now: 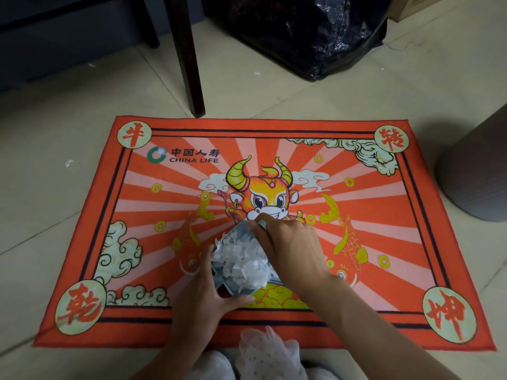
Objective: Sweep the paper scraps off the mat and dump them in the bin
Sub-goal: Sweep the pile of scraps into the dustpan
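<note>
The left hand (204, 292) curls its fingers and thumb round the near end of a grey sheet (241, 237) bent into a scoop, thumb tip pressed against its near edge. The right hand (288, 242) grips the sheet's far right edge, fingers bent over the rim — the two hands hold it just above the middle of the mat (263, 231). A heap of white paper scraps (241, 263) lies inside the scoop, between the hands.

The mat, red-orange with a horned cartoon ox at its centre, lies flat on the pale tiled floor (55, 187). Off its right far corner stands a grey round bin (477, 171), apart from the mat's edge. Beyond the mat's far edge sits a black plastic bag (315, 37), and a dark chair leg (192, 64) stands just off that edge — left of the bag. A few loose scraps lie on the floor left of the mat (70, 163) and beyond it (257, 73).
</note>
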A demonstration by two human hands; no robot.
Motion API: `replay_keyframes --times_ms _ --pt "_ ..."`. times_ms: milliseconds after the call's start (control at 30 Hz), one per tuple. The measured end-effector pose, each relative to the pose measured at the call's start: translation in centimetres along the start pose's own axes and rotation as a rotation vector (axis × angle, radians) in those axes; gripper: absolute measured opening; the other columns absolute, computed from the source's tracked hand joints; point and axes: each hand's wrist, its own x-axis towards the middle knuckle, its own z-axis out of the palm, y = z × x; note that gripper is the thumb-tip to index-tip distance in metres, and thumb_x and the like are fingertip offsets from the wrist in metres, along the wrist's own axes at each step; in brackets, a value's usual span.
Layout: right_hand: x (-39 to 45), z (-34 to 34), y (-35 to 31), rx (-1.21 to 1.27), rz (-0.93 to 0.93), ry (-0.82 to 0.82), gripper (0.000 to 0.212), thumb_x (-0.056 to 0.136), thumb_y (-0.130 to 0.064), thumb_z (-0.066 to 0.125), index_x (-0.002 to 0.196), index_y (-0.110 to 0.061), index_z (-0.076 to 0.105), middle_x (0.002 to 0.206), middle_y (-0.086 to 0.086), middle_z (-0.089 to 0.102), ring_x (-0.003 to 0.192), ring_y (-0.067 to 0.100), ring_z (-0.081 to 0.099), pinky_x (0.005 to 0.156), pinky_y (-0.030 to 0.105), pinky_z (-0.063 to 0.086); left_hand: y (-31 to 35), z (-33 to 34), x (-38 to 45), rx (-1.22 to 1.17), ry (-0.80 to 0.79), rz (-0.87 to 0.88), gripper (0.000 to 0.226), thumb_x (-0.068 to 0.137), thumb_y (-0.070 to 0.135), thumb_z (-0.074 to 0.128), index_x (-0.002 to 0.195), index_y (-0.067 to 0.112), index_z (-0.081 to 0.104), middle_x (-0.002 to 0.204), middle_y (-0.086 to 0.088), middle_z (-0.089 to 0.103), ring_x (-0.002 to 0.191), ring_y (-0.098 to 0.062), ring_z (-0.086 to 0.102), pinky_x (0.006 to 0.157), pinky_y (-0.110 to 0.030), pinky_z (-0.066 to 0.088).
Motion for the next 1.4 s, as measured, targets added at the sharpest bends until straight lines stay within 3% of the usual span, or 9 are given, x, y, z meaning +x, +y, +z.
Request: replay_keyframes --times_ms 167,267,400,500,633,800,967,1133,1400 --pt "0.8 -0.9 0.4 0.025 0.035 0.014 0.042 0.097 -0.043 0.035 0.066 -0.018 0.05 0.046 -0.007 0.021 0.04 0.022 0.025 0.039 0.024 0.008 -0.2 0.1 0.4 0.053 0.033 0.006 0.125 0.047 0.097 0.044 0.143 0.016 0.042 0.104 -0.001 0.074 0.074 -0.021 0.073 0.046 -0.003 0.024" --pt "2.0 -1.3 1.0 0.031 0.033 -0.003 0.046 0.097 -0.049 0.027 0.068 -0.02 0.049 0.046 -0.005 0.028 0.04 0.026 0.033 0.039 0.026 0.017 -0.2 -0.2 1.4 0.068 0.03 -0.019 0.132 0.04 0.102 0.042 0.148 0.03 0.022 0.129 -0.002 0.064 0.098 -0.026 0.07 0.058 -0.028 0.052" --pt "4.1 -1.8 2.6 0.098 0.017 -0.018 0.046 0.101 -0.047 0.034 0.072 -0.017 0.054 0.052 0.002 0.05 0.051 0.03 0.051 0.046 0.035 0.038 1.0 -0.9 2.7 -0.027 0.007 0.013 0.135 0.038 0.094 0.059 0.151 0.035 0.013 0.144 -0.003 0.051 0.119 -0.027 0.059 0.084 -0.041 0.055" --pt "5.8 -2.8 4.1 0.172 0.027 0.001 0.046 0.102 -0.043 0.037 0.076 -0.014 0.062 0.057 0.006 0.06 0.055 0.029 0.057 0.055 0.04 0.046 2.5 -1.6 4.1 -0.059 0.013 0.055 0.132 0.045 0.08 0.075 0.152 0.028 0.019 0.145 -0.003 0.048 0.119 -0.026 0.058 0.077 -0.034 0.053" --pt "7.7 -4.8 5.4 0.181 0.03 0.024 0.046 0.101 -0.04 0.04 0.071 -0.013 0.062 0.051 0.001 0.05 0.052 0.025 0.05 0.056 0.039 0.043 4.5 -2.2 5.8 -0.051 0.02 0.103 0.118 0.057 0.056 0.084 0.152 0.026 0.021 0.146 -0.003 0.047 0.118 -0.024 0.057 0.058 -0.005 0.037" --pt "8.7 -6.7 6.4 0.122 0.044 0.04 0.052 0.1 -0.044 0.039 0.073 -0.011 0.067 0.047 0.002 0.048 0.048 0.021 0.046 0.058 0.038 0.041 6.5 -3.2 6.4 0.041 0.021 0.156 0.12 0.05 0.077 0.069 0.149 0.034 0.018 0.132 -0.004 0.06 0.089 -0.026 0.065 0.059 -0.033 0.051" --pt "8.4 -9.1 7.0 0.129 0.051 0.078 0.052 0.099 -0.043 0.04 0.072 -0.009 0.068 0.05 0.005 0.054 0.054 0.027 0.05 0.062 0.041 0.045 8.9 -3.6 6.4 0.006 -0.005 0.176 0.121 0.049 0.075 0.074 0.149 0.036 0.018 0.137 0.001 0.058 0.104 -0.024 0.065 0.065 -0.027 0.047" --pt "8.2 -13.9 7.7 0.102 0.092 0.118 0.046 0.099 -0.039 0.043 0.072 -0.009 0.066 0.05 0.004 0.048 0.056 0.03 0.048 0.063 0.042 0.044 13.0 -5.1 6.8 0.07 -0.019 0.204 0.127 0.042 0.091 0.063 0.148 0.041 0.015 0.108 0.002 0.071 0.074 -0.018 0.064 0.053 -0.03 0.048" --pt "8.8 -24.2 11.3 0.088 0.18 0.268 0.051 0.096 -0.047 0.037 0.074 -0.011 0.065 0.061 0.006 0.063 0.07 0.031 0.059 0.068 0.041 0.048 24.8 -7.9 7.6 0.12 -0.069 0.322 0.131 0.04 0.087 0.07 0.149 0.042 0.013 0.122 -0.002 0.066 0.102 -0.023 0.065 0.078 -0.041 0.055"
